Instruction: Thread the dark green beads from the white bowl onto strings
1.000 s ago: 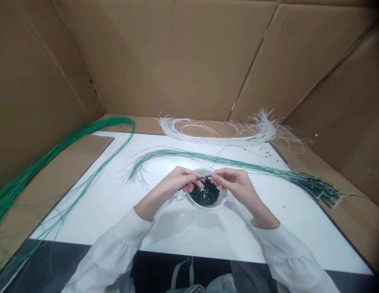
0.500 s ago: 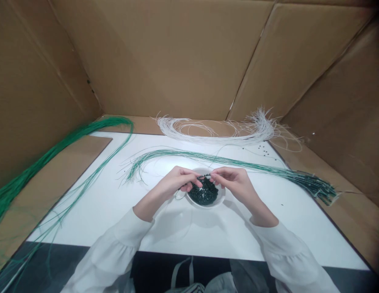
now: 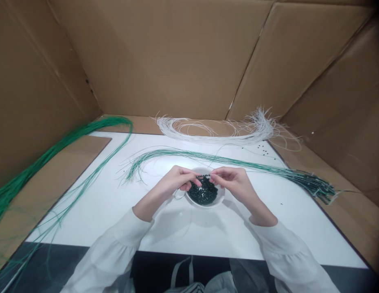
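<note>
A short string of dark beads (image 3: 204, 176) stretches between my two hands, above a white bowl (image 3: 220, 200). Its left end is pinched by my left hand (image 3: 181, 178), and a loose end of thin cord loops below that hand. My right hand (image 3: 229, 177) pinches the other end between thumb and fingers. Inside the bowl lies a heap of small dark green beads (image 3: 204, 193) with a few pale spots among them. The fingertips partly hide the strung beads.
Behind the bowl, a bundle of green cords (image 3: 226, 159) runs rightward to a dark beaded end (image 3: 317, 186). White cords (image 3: 213, 140) curve along the back. More green cords (image 3: 55, 150) hang at left. Loose beads (image 3: 264, 150) dot the table's right side. Cardboard walls (image 3: 165, 61) enclose the table.
Both hands keep their pinch on the bead string over the bowl. The view has shifted very slightly; nothing else has visibly moved.
</note>
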Motion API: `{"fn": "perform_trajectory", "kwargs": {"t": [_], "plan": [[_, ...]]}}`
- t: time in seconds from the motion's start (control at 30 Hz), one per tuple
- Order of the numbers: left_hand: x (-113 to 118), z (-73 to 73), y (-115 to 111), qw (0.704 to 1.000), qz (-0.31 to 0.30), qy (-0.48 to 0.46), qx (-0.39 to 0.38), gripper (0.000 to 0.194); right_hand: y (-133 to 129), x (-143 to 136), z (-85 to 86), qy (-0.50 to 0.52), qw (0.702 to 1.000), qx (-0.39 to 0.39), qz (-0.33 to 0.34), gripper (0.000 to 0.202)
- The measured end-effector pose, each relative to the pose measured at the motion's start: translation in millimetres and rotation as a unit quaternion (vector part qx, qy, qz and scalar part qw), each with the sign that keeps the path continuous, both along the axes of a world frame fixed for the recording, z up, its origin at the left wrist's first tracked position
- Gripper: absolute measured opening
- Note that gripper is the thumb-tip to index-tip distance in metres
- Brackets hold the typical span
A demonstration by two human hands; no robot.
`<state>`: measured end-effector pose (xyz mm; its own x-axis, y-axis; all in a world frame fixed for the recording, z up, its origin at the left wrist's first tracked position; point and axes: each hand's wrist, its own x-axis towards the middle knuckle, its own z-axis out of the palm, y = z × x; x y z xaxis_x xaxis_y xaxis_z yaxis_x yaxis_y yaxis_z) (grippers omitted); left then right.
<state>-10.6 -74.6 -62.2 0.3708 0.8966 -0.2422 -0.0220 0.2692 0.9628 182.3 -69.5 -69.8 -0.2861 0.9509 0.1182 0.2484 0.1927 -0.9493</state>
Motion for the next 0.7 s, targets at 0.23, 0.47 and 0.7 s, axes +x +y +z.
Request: {"fn": "perform_trajectory", "kwargs": {"t": [0.23, 0.47, 0.7], "plan": [[-1.0, -0.3, 0.1, 1.0, -0.007, 0.006, 0.001, 0.031, -0.4, -0.9, -0.2, -0.005, 1.0, 0.005, 0.001, 0.026], [-1.5, -0.3, -0.2, 1.0, -0.01, 0.007, 0.009, 0.031, -0.4, -1.0, 0.0, -0.015, 1.0, 0.022, -0.004, 0.023], [-1.8, -5.4, 1.8, 1.0, -0.014, 0.0, 0.005, 0.029, -0.7, -1.8, -2.4, -0.029, 0.999, 0.046, -0.006, 0.017]]}}
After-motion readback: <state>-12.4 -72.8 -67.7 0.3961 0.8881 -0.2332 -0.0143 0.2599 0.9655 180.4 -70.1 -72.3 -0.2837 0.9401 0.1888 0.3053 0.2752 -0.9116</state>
